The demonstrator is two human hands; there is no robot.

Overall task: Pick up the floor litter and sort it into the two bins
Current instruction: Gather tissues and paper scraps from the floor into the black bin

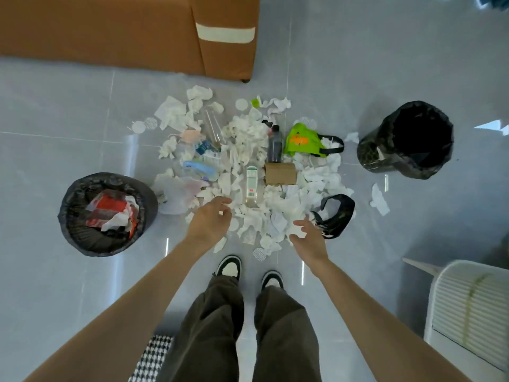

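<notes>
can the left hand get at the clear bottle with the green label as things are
Probably yes: the bottle lies uncovered on top of the tissues, just past the fingertips of the left hand, with nothing between.

A glossy pale grey tiled floor (385, 64) fills the frame, its thin grout lines crossing in a grid. Short bright streaks of light reflect off the tiles near the lower centre, and a larger bright patch (494, 126) glints at the right edge. A brown sofa (110, 28) with a cream stripe (225, 34) spans the upper left. A white ribbed unit (468, 312) stands at the lower right. A black-and-white houndstooth mat (153, 359) lies at the bottom edge.
</notes>
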